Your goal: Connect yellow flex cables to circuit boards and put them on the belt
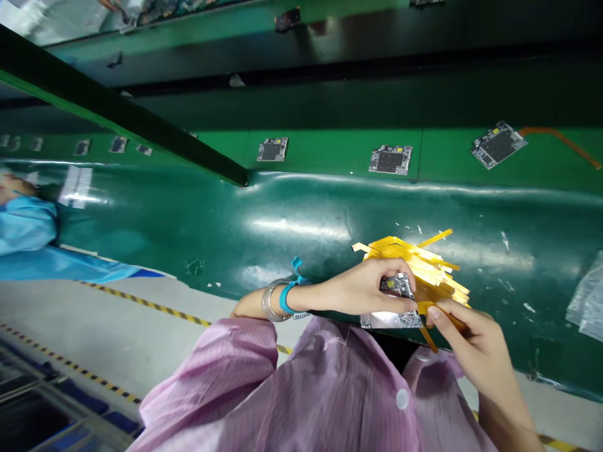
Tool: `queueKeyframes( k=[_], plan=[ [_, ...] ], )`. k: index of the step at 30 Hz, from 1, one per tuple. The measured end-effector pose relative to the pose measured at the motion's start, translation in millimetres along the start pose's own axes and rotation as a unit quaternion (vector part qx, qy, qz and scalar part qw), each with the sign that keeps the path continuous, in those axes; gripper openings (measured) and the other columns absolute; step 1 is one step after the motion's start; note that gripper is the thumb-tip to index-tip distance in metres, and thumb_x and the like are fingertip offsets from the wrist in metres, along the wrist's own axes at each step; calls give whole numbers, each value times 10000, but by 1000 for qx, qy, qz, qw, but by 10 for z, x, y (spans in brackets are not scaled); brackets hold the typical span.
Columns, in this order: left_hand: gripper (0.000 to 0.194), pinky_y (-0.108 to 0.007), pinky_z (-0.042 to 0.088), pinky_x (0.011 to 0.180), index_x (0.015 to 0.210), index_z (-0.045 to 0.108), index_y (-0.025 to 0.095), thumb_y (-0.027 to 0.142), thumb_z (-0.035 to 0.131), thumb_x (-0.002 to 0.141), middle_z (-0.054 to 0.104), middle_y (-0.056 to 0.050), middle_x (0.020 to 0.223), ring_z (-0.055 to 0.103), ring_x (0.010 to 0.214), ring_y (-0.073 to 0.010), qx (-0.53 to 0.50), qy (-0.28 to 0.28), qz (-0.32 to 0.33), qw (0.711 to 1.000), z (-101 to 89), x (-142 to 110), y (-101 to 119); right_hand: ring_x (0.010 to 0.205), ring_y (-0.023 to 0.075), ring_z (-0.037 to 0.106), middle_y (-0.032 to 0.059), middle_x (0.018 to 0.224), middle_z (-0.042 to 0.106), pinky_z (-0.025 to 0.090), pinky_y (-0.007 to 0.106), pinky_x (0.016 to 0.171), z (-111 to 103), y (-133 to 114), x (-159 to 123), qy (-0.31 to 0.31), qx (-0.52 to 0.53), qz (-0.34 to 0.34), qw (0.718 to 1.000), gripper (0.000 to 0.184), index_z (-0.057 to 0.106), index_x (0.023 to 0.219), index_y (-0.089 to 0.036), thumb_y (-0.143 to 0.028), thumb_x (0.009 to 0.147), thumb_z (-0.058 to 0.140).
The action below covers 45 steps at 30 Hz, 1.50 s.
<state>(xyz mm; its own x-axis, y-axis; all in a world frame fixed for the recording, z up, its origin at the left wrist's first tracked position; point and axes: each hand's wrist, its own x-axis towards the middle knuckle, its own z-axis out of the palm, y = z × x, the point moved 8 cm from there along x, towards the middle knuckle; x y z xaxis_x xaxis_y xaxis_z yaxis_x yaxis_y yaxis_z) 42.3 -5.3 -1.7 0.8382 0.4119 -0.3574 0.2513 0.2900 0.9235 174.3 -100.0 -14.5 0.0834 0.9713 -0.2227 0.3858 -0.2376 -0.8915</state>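
Note:
My left hand (372,289) grips a circuit board (393,319) near the table's front edge, thumb across its face and fingers around the far side. The board has a bright silvery plate and small components. Pinched between the thumb and fingers of my right hand (471,329) is an orange flex cable (428,307), whose end meets the board's right edge; whether it is joined there I cannot tell. Just beyond both hands lies a heap of yellow-orange flex cables (409,254). A bracelet and a blue wrist strap (285,296) circle my left wrist.
Along the green belt lie several boards, among them one board (391,160) and another with an orange cable (500,145). A green bar (141,119) slants over the left side. Clear plastic bags (588,301) rest at right. A co-worker's blue sleeve (28,220) shows at left.

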Motion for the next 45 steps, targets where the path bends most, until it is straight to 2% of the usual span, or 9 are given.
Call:
queueKeyframes(
  k=[7, 11, 15, 20, 27, 31, 34, 37, 45],
  plan=[
    [195, -255, 436, 675, 834, 590, 176, 289, 746, 861, 598, 15, 813, 521, 734, -115, 45, 34, 3, 998, -52, 44, -14, 549, 137, 605, -15, 645, 682, 482, 215, 534, 48, 5, -12, -7, 21, 8, 1000, 312, 695, 737, -207, -399, 973, 629],
    [154, -273, 451, 719, 901, 602, 172, 310, 665, 930, 618, -9, 860, 546, 779, -127, 41, 33, 18, 998, -72, 35, 4, 600, 166, 640, -3, 695, 702, 507, 254, 592, -80, 198, -85, 55, 64, 23, 996, 322, 765, 974, -220, -471, 1009, 567],
    [170, -262, 442, 685, 920, 615, 155, 316, 588, 968, 612, -11, 838, 543, 743, -117, 64, 57, 18, 996, -234, 35, 50, 941, 218, 695, 67, 1021, 756, 509, 349, 924, -315, 443, -121, 170, 102, 40, 979, 389, 750, 1076, -215, -461, 1072, 449],
    [152, -234, 440, 680, 950, 645, 123, 272, 626, 930, 656, -23, 873, 554, 715, -93, 138, 161, 85, 974, -936, 347, 503, 1019, 244, 695, 76, 1077, 757, 481, 399, 987, -541, 630, -128, 282, 75, 82, 953, 394, 719, 1160, -213, -528, 1029, 522],
    [207, -272, 484, 764, 1017, 750, 97, 239, 646, 907, 734, -67, 904, 638, 797, -150, 316, 263, 79, 908, -2346, 1120, 972, 1024, 257, 728, 53, 1063, 803, 518, 330, 867, -171, 662, -72, 138, 7, 121, 983, 373, 728, 1109, -251, -555, 1004, 537],
    [245, -326, 513, 893, 1058, 751, 113, 283, 672, 900, 753, -90, 998, 680, 922, -213, 411, 327, 53, 849, -3069, 1347, 795, 1018, 255, 728, 63, 1107, 788, 533, 358, 903, 158, 344, 151, 95, -78, -3, 992, 299, 725, 1075, -243, -460, 1040, 523],
    [355, -401, 453, 1071, 1219, 683, 94, 263, 662, 908, 704, -153, 1225, 627, 1164, -274, 437, 412, 55, 797, -3458, 1260, 620, 1047, 267, 687, 78, 1086, 765, 509, 403, 957, 434, 89, 431, 70, -131, -104, 983, 276, 714, 1062, -225, -390, 1061, 493],
    [342, -429, 384, 1160, 1272, 644, 102, 240, 522, 984, 649, -165, 1340, 560, 1286, -268, 454, 439, 68, 772, -3658, 980, 480, 1035, 298, 633, 106, 1079, 729, 481, 453, 950, 651, -24, 732, 53, -152, -139, 977, 259, 712, 1081, -204, -347, 1056, 498],
    [498, -539, 331, 1217, 1278, 661, 171, 176, 719, 783, 589, -142, 1430, 476, 1406, -353, 498, 367, -4, 786, -4012, -26, -60, 891, 300, 585, 98, 888, 688, 414, 444, 821, 873, -94, 1102, 31, -173, -178, 968, 269, 630, 816, -221, -222, 1031, 469]
  ],
)
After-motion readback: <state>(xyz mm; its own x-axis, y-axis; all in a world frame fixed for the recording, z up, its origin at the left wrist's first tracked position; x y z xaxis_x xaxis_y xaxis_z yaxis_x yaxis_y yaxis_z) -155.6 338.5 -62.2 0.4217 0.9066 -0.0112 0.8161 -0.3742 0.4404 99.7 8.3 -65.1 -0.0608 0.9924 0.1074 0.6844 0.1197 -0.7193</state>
